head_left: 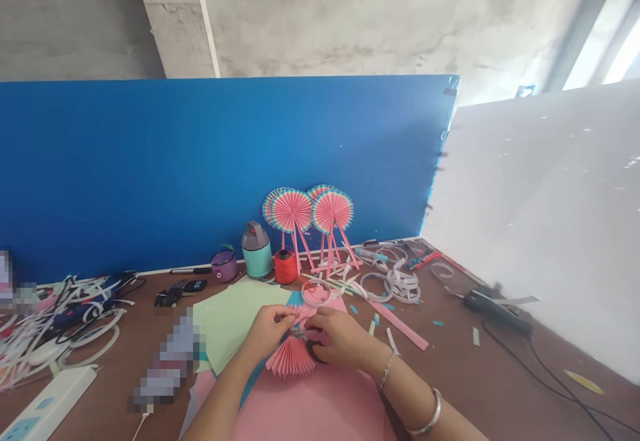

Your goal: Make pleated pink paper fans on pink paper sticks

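Note:
A pleated pink paper [291, 359], pinched in at its middle, fans out over pink sheets. My left hand [270, 329] is closed at the upper left of the pleats, thumb and fingertips together; whether a thread is also between them I cannot tell. Black-handled scissors [316, 353] sit in my right hand [340, 338], which is closed around them, blades toward the paper's narrow middle. My fingers partly hide both the blades and the upper pleats. A roll of clear tape [316, 292] lies just beyond my hands.
Finished pink round paper fans [293, 211] lean against the blue partition [200, 161]. In front stand a red thread spool [285, 267], a teal-and-grey container [257, 252] and a purple pot [224, 265]. Green sheets [235, 314], paper strips [403, 284], a power strip [55, 404] and a black adapter [495, 308] lie around.

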`<action>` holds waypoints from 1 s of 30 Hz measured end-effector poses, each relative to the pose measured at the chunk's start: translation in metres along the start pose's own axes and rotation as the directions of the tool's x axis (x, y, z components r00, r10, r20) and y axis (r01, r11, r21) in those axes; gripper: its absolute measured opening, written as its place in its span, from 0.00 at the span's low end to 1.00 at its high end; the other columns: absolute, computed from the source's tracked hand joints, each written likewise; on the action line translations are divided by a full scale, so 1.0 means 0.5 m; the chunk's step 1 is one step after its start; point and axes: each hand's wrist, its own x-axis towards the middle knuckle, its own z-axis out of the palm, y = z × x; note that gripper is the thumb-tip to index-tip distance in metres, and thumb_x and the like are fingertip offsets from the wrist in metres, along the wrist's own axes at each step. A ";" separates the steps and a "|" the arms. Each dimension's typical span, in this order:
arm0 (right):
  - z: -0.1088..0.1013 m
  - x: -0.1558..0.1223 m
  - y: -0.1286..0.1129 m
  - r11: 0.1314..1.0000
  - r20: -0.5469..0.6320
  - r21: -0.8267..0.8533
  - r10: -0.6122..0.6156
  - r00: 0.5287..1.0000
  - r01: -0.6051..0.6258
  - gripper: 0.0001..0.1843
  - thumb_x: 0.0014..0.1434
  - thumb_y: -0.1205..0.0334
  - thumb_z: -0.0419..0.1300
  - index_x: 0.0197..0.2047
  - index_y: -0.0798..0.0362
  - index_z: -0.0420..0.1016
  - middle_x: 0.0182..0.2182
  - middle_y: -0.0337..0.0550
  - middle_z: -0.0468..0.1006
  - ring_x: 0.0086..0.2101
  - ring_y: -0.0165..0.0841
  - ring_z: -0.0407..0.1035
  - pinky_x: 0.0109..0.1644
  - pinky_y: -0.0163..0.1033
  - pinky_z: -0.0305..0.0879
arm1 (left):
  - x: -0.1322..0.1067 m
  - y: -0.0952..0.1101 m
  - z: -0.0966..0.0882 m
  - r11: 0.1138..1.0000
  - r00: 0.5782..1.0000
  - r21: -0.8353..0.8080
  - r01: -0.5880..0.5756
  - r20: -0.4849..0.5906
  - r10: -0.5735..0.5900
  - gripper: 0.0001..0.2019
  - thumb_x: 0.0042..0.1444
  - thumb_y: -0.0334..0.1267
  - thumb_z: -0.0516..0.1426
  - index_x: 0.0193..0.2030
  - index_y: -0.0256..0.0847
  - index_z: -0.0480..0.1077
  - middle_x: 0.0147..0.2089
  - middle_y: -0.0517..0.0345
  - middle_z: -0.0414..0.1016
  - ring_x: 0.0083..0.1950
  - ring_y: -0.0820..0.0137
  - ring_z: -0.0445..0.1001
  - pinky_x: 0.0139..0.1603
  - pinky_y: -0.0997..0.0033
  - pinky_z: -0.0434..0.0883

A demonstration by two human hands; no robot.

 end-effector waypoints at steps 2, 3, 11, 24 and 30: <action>-0.002 -0.001 -0.003 0.999 -0.007 0.030 0.011 1.000 -0.011 0.11 0.48 0.68 0.56 0.37 0.52 0.73 0.35 0.43 0.74 0.38 0.34 0.65 0.40 0.34 0.58 | 0.001 -0.003 0.000 1.000 1.000 -0.010 0.004 0.006 -0.004 0.15 0.46 0.45 0.56 0.30 0.35 0.77 0.32 0.51 0.79 0.36 0.62 0.74 0.36 0.67 0.70; -0.003 -0.002 -0.004 0.999 -0.009 0.043 0.019 1.000 -0.019 0.12 0.48 0.68 0.56 0.38 0.52 0.73 0.36 0.44 0.74 0.38 0.34 0.66 0.40 0.34 0.58 | 0.001 -0.003 0.000 1.000 1.000 -0.012 0.005 0.006 -0.005 0.15 0.46 0.46 0.56 0.31 0.35 0.77 0.31 0.51 0.79 0.36 0.63 0.74 0.36 0.67 0.70; -0.012 -0.007 -0.008 0.992 -0.007 0.114 0.054 0.999 -0.053 0.16 0.47 0.67 0.57 0.42 0.51 0.75 0.40 0.44 0.75 0.38 0.34 0.67 0.40 0.34 0.59 | -0.001 -0.001 -0.003 1.000 1.000 0.013 -0.016 0.015 0.016 0.13 0.46 0.43 0.57 0.28 0.35 0.78 0.30 0.52 0.79 0.35 0.64 0.73 0.37 0.67 0.69; -0.024 -0.004 -0.021 0.991 0.047 0.118 0.058 0.997 -0.063 0.10 0.45 0.67 0.56 0.33 0.52 0.73 0.30 0.39 0.72 0.31 0.30 0.61 0.31 0.31 0.51 | 0.001 -0.010 -0.006 0.997 0.999 0.063 -0.042 0.025 0.041 0.11 0.47 0.39 0.56 0.27 0.35 0.78 0.30 0.52 0.79 0.36 0.63 0.74 0.41 0.66 0.68; -0.024 0.000 -0.016 0.993 0.060 0.099 0.052 0.997 -0.058 0.07 0.44 0.68 0.56 0.30 0.53 0.73 0.26 0.37 0.69 0.28 0.29 0.58 0.29 0.31 0.48 | 0.000 -0.007 -0.006 0.997 0.999 0.064 -0.041 0.025 0.039 0.12 0.46 0.41 0.56 0.26 0.35 0.77 0.28 0.53 0.78 0.35 0.63 0.73 0.40 0.66 0.68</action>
